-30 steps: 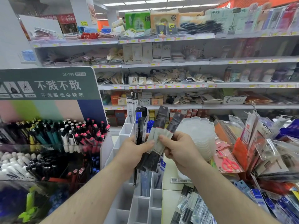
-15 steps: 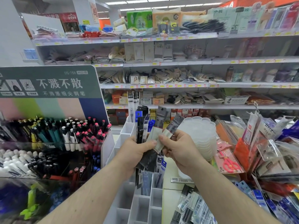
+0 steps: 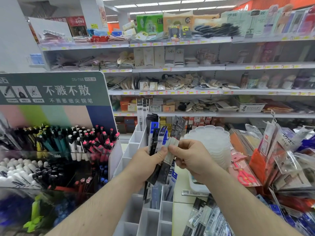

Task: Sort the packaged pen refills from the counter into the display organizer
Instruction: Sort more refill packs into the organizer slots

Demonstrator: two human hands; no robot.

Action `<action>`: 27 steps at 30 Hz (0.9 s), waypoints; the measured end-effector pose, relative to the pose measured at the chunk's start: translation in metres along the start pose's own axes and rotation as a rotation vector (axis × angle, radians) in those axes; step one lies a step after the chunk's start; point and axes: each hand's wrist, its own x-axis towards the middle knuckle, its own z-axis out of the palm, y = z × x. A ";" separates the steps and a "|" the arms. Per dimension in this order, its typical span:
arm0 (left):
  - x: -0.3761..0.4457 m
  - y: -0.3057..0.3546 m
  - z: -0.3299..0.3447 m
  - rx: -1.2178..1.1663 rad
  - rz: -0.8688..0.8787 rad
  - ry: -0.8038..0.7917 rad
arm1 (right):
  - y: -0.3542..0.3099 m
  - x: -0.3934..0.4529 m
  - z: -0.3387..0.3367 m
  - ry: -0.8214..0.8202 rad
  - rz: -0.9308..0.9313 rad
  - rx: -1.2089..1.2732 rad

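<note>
My left hand [image 3: 147, 163] grips a bunch of packaged pen refills [image 3: 157, 142], black, blue and grey, held upright above the white display organizer [image 3: 134, 147]. My right hand [image 3: 190, 159] pinches a grey refill pack [image 3: 177, 132] at the right side of that bunch, thumb and fingers on its lower half. The organizer has several open compartments; some hold refill packs [image 3: 142, 116] standing at the back and others lower down [image 3: 157, 193]. More loose refill packs [image 3: 206, 222] lie on the counter at the lower right.
A pen display [image 3: 56, 150] with a green sign stands at the left. A stack of clear plastic palettes [image 3: 209, 142] sits right of the organizer. Hanging packets and pink scissors [image 3: 243, 176] crowd the right. Store shelves [image 3: 170, 92] run across the back.
Both hands have risen slightly and drawn closer. The grey packs that fanned out to the right now stand more upright, closer to the bunch.
</note>
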 end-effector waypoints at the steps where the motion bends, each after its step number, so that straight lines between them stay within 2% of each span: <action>1: -0.001 0.001 0.000 -0.004 0.002 -0.015 | 0.000 0.001 0.001 0.014 0.007 0.022; 8: -0.003 -0.003 0.000 0.204 0.119 -0.059 | 0.005 -0.002 0.008 0.032 0.075 0.181; 15: -0.004 -0.001 -0.002 0.312 0.092 -0.087 | -0.001 0.000 -0.007 -0.018 0.105 0.177; 18: -0.003 0.004 -0.001 0.110 0.051 -0.001 | -0.007 0.004 -0.007 0.001 0.108 0.193; 20: 0.000 0.008 -0.005 -0.056 0.048 0.103 | -0.012 0.008 -0.009 0.078 0.113 0.264; 23: 0.006 0.013 -0.017 -0.380 0.183 0.277 | -0.020 0.018 -0.017 0.234 0.093 0.343; 25: 0.006 0.016 -0.023 -0.541 0.264 0.352 | -0.023 0.027 -0.020 0.337 0.020 0.281; 27: 0.007 0.016 -0.025 -0.573 0.286 0.374 | -0.024 0.036 -0.018 0.376 -0.055 0.131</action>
